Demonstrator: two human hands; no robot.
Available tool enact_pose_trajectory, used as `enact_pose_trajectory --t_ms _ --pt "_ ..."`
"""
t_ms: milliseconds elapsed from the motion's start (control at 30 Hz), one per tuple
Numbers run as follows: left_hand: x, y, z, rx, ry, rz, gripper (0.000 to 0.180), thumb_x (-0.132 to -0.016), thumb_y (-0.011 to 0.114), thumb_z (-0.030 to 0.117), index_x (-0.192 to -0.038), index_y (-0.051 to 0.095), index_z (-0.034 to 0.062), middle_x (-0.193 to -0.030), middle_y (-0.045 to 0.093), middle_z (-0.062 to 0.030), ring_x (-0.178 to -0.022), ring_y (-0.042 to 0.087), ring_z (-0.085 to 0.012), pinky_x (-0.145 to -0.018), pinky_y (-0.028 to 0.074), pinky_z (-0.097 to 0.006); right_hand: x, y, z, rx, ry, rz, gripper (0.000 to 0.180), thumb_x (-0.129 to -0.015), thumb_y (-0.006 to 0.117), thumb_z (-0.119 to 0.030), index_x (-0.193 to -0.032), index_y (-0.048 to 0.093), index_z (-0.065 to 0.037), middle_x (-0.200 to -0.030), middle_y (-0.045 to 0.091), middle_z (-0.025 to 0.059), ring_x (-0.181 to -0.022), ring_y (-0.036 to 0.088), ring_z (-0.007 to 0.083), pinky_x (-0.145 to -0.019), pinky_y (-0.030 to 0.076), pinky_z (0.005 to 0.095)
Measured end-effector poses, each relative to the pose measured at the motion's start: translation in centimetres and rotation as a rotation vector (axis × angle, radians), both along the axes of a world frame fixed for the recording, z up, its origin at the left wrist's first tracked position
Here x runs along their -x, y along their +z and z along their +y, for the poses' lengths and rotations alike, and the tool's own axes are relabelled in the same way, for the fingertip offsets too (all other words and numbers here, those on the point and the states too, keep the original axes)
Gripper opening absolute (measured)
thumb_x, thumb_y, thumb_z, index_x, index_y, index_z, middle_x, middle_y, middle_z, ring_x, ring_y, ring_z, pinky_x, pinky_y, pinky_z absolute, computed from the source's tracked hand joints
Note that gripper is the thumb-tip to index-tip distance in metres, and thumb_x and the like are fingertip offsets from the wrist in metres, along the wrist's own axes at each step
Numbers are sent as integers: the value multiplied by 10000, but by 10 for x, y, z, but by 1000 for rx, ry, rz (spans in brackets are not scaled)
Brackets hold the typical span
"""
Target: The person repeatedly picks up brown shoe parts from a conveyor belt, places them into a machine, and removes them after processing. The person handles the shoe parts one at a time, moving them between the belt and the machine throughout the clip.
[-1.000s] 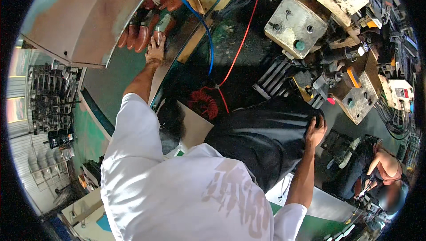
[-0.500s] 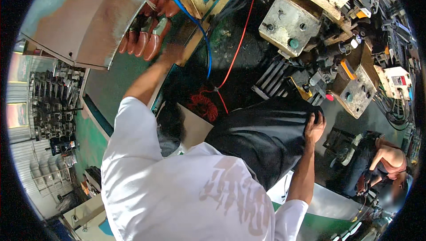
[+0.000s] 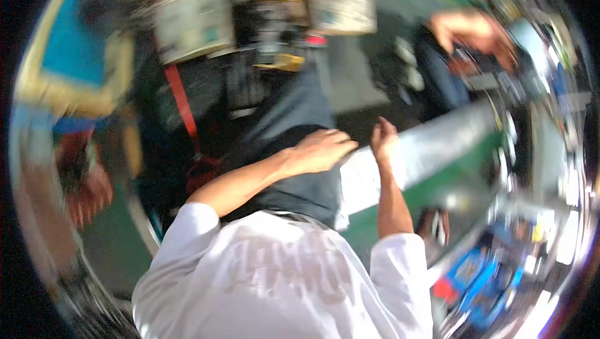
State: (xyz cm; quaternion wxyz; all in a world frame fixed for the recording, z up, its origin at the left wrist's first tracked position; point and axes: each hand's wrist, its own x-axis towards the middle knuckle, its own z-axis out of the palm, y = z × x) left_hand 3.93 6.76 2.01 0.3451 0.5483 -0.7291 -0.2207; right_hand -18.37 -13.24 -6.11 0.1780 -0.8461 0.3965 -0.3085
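My left hand [image 3: 320, 150] hovers over my thigh in dark trousers [image 3: 290, 111], fingers stretched to the right and nothing visible in it. Across a small gap, my right hand [image 3: 384, 140] is raised with its fingers pointing up and slightly apart. It also appears bare, though motion blurs both hands. Beneath and beside the right hand runs a long pale grey board [image 3: 431, 142], slanting away to the right. A dark shoe-like thing [image 3: 434, 225] lies near my right forearm, too smeared to tell surely.
Machines with pale control boxes [image 3: 340, 3] stand ahead. A co-worker [image 3: 469, 45] sits bent over at the far right. Reddish-brown shoes [image 3: 86, 183] rest at the left. A red hose [image 3: 181, 101] hangs left of my legs. Blue items [image 3: 481, 279] lie at the lower right.
The view has swung to the right. My left hand has left the area beside the brown shoes and crossed over my lap. My right hand has lifted off my knee.
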Motion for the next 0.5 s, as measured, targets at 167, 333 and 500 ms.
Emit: enact_pose_trajectory --t_ms 167,333,500 --pt "59 -24 -26 -153 -205 -268 159 -888 626 112 -862 766 40 -975 758 -168 -996 717 -362 -910 531 -511 267 -38 94 -286 -710 398 352 -972 629 -240 -1218 752 -20 -1100 773 221 -1018 735 438 -912 572 500" --pt "58 -21 -21 -75 -161 -120 253 -983 585 86 -1187 714 11 -1080 751 -180 -1024 699 -392 -934 528 -511 377 -102 352 -1002 -1273 631 323 -891 729 -278 -1107 750 -38 -1144 761 212 -1083 735 394 -914 574 495" --pt "65 -35 -18 -159 -183 39 256 -986 622 86 -1213 714 11 -1086 748 -158 -1044 692 -378 -943 525 -493 538 -139 530 -871 -924 1186 246 -838 780 -277 -1014 743 -109 -1002 747 144 -904 768 311 -714 590 490"
